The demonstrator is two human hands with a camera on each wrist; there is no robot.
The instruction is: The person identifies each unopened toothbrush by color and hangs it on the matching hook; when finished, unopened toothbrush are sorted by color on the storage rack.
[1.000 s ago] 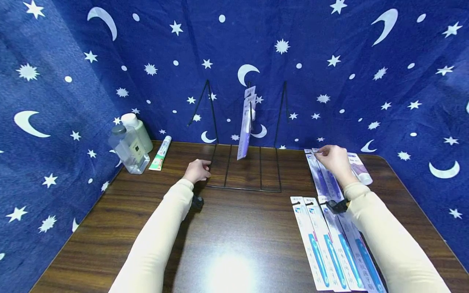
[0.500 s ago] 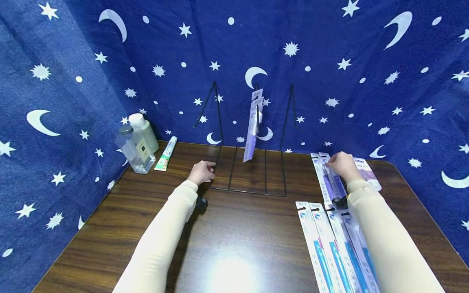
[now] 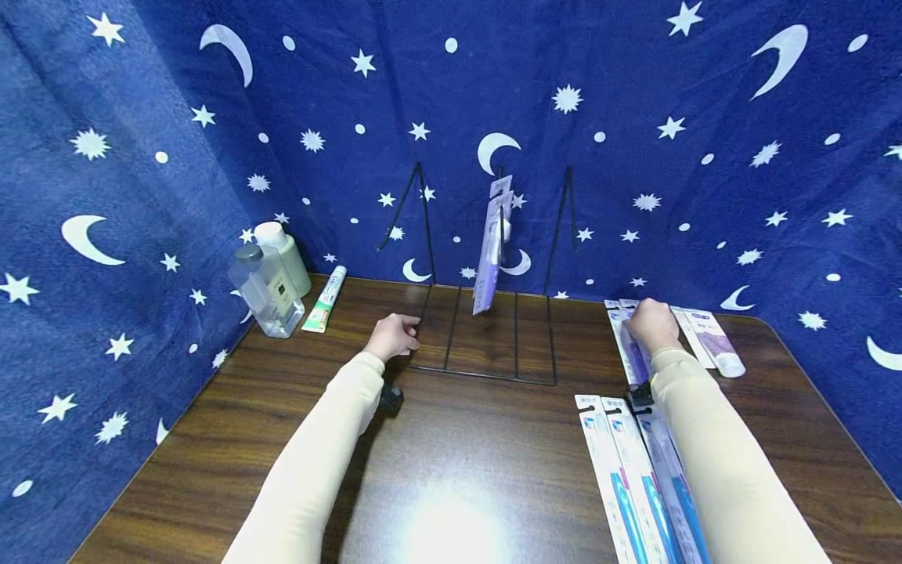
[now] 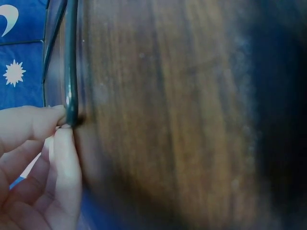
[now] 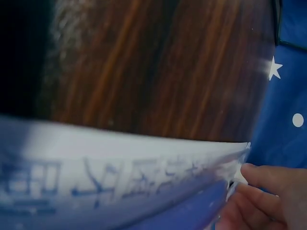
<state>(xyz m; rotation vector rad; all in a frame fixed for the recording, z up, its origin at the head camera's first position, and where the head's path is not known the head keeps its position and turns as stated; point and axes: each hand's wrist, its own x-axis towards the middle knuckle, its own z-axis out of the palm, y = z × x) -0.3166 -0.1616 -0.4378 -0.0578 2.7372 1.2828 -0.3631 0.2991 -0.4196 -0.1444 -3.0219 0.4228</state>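
My left hand is at the left side of a black wire display rack. In the left wrist view, thumb and forefinger pinch the end of its dark wire. Purple toothbrush packs hang from the rack's middle hook. On the right, my right hand is over purple toothbrush packs lying on the table, hiding part of them. The right wrist view shows its thumb and fingers pinching the end of a toothbrush pack, close up and blurred.
Blue toothbrush packs lie in a row at front right, partly under my right sleeve. A purple-and-white tube lies beyond that hand. Two bottles and a green toothpaste tube are at back left, before a blue curtain.
The head view has turned slightly left. My right hand has come down onto the purple packs and a little left along them, uncovering more beside the tube. My left hand stays at the rack.
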